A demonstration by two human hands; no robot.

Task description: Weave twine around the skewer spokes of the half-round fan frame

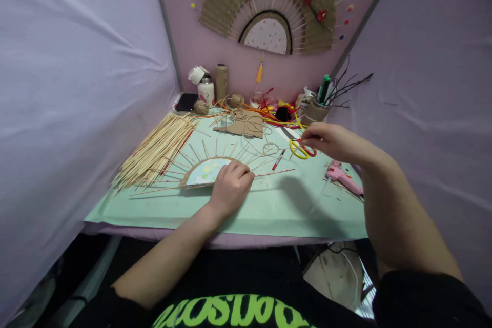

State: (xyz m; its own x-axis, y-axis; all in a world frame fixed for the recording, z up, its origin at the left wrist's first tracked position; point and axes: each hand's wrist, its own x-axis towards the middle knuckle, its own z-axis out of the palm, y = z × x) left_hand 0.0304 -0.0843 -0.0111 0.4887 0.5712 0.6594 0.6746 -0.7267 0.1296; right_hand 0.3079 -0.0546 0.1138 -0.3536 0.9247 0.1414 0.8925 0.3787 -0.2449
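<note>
A half-round fan base [205, 171] with a pale blue and green painted face and a brown rim lies on the table, thin sticks fanning out from it. My left hand [232, 184] is closed over its right end, fingers curled and pressed down. My right hand [326, 139] is raised over the table with its fingertips pinched together. Whatever is between them is too small to make out. Just behind those fingertips are scissors [299, 148] with yellow and red handles. A red marker-like stick [279, 160] lies between my hands.
A heap of wooden sticks [154, 151] is on the left. Torn cardboard [246, 124], twine balls [237, 101] and a white bottle [206, 91] stand behind. A pink glue gun [344, 177] lies right, near a pot of twigs [315, 111]. A finished fan [215, 7] hangs on the back wall.
</note>
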